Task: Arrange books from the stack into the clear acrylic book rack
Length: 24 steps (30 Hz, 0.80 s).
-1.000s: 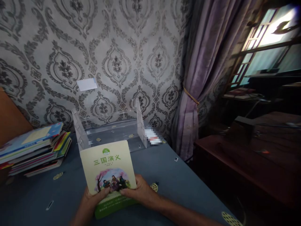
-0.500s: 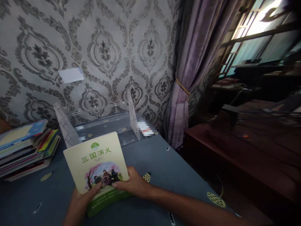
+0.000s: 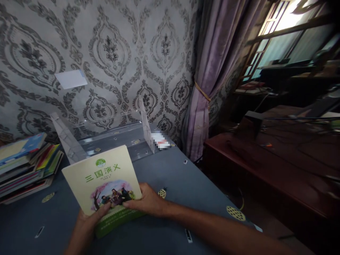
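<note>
paperback [image 3: 99, 180] between left hand [image 3: 86, 226] and right hand [image 3: 147, 202]

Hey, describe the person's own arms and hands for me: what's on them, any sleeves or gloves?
The bare left hand and bare right hand wear no gloves, and no ring shows. The right forearm is bare, with no sleeve, watch or bracelet in view. The left forearm is dim and cut off by the picture's edge, but shows no sleeve.

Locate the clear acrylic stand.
In the head view, the acrylic stand sits on the blue tablecloth by the wallpaper, just beyond the held book, stacked books to its left.
</note>
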### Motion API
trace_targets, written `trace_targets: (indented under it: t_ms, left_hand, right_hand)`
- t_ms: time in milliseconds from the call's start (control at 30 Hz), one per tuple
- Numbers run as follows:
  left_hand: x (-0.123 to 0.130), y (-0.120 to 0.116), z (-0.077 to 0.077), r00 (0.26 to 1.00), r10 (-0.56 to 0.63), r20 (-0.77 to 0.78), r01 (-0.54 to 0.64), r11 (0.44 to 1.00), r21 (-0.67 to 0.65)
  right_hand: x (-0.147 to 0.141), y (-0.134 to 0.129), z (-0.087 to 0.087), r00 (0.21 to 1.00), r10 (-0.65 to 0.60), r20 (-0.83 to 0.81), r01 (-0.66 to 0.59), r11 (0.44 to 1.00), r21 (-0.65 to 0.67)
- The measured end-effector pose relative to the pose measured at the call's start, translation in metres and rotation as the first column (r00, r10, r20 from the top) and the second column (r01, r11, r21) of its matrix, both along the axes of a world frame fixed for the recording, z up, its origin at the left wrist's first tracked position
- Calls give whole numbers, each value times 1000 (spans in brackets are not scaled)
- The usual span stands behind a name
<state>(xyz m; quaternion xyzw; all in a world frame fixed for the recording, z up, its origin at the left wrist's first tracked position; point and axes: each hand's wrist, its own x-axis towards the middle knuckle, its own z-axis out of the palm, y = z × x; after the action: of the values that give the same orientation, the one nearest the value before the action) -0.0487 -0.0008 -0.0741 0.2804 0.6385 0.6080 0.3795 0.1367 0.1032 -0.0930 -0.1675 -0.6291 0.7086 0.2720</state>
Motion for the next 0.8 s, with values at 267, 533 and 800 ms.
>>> trace_targets:
  t_ms: [267, 533, 800]
  left_hand:
    - [8, -2, 3, 1000, 20, -9, -19, 998, 65]
    - [4, 0, 2, 1000, -17, -1, 17, 999, 48]
    - [6, 3, 10, 999, -31, 11, 31, 999, 35]
  right_hand:
    - [1, 2, -5, 1000, -4, 31, 3, 999, 36]
    - [0, 2, 1, 1000, 7, 4, -7, 1000, 13]
    - [0, 3, 2, 1000, 5, -14, -4, 1000, 6]
